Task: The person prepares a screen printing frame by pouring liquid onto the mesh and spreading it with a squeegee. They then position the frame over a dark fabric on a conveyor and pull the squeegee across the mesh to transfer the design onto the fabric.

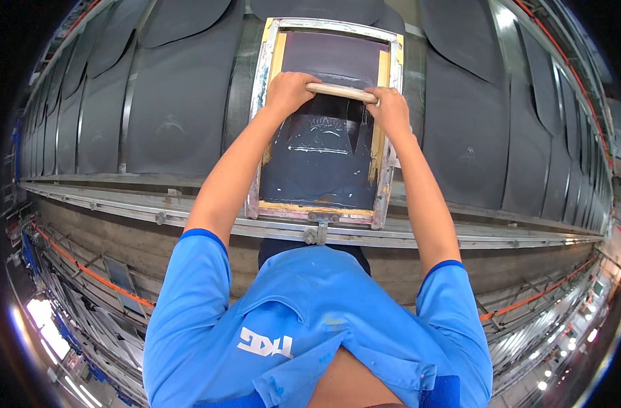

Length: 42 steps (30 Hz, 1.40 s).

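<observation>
A wooden-handled squeegee [341, 92] lies crosswise over a screen printing frame, its grip spanning between my hands. My left hand [288, 94] is closed round the squeegee's left end. At the right end, my right hand [390, 109] grips the same handle. Below and around it is the dark mesh [317, 180] of the screen, with pale ink streaks and specks. The screen's metal frame [257, 95] is stained and has yellowish tape along its inner edges. What lies under the mesh is mostly hidden.
Dark grey cut panels [178, 115] lie in a row to the left on a long table, and more dark panels [468, 136] lie to the right. A metal rail [147, 207] runs along the table's near edge. A metal bracket [317, 232] meets the frame there.
</observation>
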### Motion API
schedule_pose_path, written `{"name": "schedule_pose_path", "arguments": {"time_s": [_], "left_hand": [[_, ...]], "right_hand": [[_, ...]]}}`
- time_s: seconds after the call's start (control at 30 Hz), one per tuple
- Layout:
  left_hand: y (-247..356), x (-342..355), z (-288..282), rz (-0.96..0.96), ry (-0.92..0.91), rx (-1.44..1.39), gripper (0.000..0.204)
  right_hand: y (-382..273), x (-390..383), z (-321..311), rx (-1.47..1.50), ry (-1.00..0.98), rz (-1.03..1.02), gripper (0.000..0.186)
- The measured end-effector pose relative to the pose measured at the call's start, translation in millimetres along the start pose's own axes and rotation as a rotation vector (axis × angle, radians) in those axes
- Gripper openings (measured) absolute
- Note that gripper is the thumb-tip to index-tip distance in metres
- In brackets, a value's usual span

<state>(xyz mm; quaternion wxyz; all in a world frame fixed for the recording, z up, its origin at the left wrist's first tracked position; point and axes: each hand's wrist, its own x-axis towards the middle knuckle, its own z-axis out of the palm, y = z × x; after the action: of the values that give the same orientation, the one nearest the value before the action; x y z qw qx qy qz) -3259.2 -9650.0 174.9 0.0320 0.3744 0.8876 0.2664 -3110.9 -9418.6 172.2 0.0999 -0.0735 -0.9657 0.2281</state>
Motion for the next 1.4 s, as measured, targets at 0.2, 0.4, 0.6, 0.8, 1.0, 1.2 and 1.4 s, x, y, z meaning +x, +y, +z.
{"name": "schedule_pose_path", "arguments": {"time_s": [0.2, 0.4, 0.6, 0.8, 1.0, 1.2, 1.4], "left_hand": [[18, -99, 9, -0.031, -0.113, 0.045, 0.036], [35, -182, 6, 0.059, -0.082, 0.074, 0.048], [14, -73, -4, 0.089, 0.036, 0.023, 0.038], [4, 22, -3, -0.031, -0.060, 0.109, 0.032], [16, -67, 3, -0.026, -0.180, 0.104, 0.033], [37, -180, 6, 0.111, -0.101, 0.127, 0.047], [31, -122, -13, -0.157, -0.218, -0.077, 0.042]], "right_hand": [[-26, -98, 27, 0.123, -0.021, 0.033, 0.048], [-67, -169, 13, 0.198, -0.128, 0.115, 0.055], [-17, -65, 10, 0.181, 0.053, -0.067, 0.045], [17, 17, 13, 0.217, 0.012, 0.089, 0.034], [-13, -84, 33, 0.296, 0.032, 0.056, 0.043], [-65, -188, 26, 0.355, -0.057, 0.155, 0.047], [-12, -150, -11, 0.758, 0.151, 0.528, 0.054]]}}
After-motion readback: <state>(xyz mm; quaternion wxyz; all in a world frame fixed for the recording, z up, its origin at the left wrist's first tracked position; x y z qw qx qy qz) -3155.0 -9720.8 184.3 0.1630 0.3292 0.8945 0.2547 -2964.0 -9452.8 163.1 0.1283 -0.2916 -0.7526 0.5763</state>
